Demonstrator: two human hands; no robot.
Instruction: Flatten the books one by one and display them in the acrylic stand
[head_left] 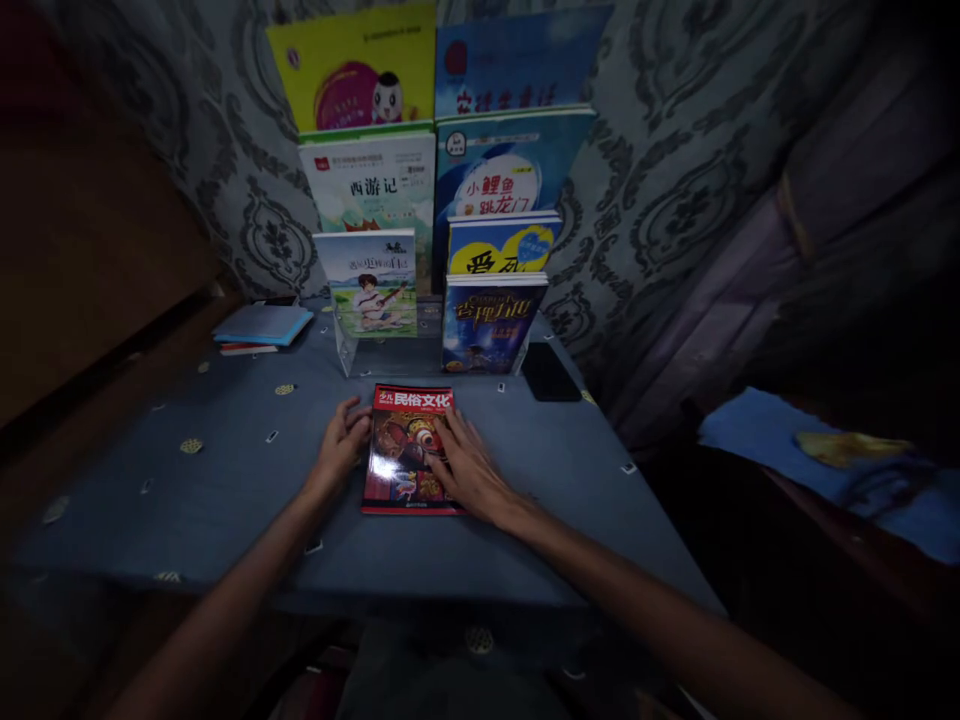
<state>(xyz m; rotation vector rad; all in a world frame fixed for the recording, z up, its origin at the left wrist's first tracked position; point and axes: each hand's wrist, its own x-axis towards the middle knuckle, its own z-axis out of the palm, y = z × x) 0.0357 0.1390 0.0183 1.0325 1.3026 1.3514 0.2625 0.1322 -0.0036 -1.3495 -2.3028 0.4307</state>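
Note:
A red and black book (397, 460) with a painted mask on its cover lies face up on the blue cloth-covered table (247, 480). My right hand (466, 465) rests flat over the book's right side, fingers spread on the cover. At the left edge of the book is my left hand (343, 447), fingers loosely bent and apart, close to or touching that edge. Behind the book stands a clear display rack (390, 358) with several books in tiers. Its front row has a guitar-player book (371, 290) on the left and a dark blue book (491, 325) on the right.
A black phone (550, 372) lies right of the rack. Several thin books or notebooks (262, 325) are stacked at the back left. Patterned curtain (675, 180) hangs behind. Beyond the table's right edge, a blue cloth (817, 460) lies on another surface.

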